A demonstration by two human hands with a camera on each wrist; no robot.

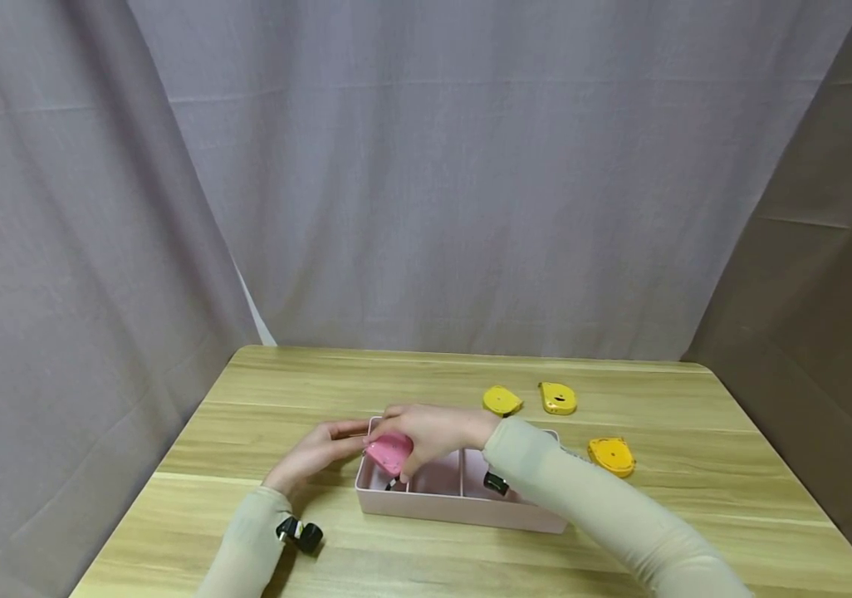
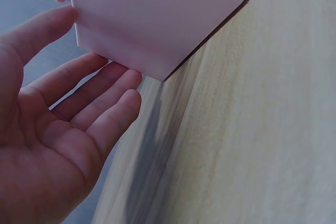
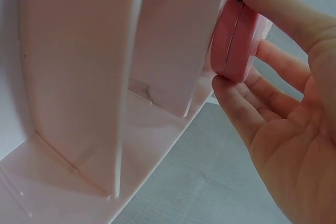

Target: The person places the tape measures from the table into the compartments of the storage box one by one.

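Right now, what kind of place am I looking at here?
Probably a staged recording or demo corner, not a lived-in room. Grey curtains hang on all sides of a wooden table, which carries only a pink divided box and a few tape measures; the right hand holds a pink one.

no readable text anywhere. pink tape measure [image 1: 389, 453] in right hand [image 1: 437, 432]: plain case, no brand or numbers visible. pink box [image 1: 463, 507]: blank walls in all views. three yellow tape measures [image 1: 559, 398] far right on table: dark dots at centre, any label too small to read. black wrist camera clips: no markings legible. curtain, table: nothing printed.
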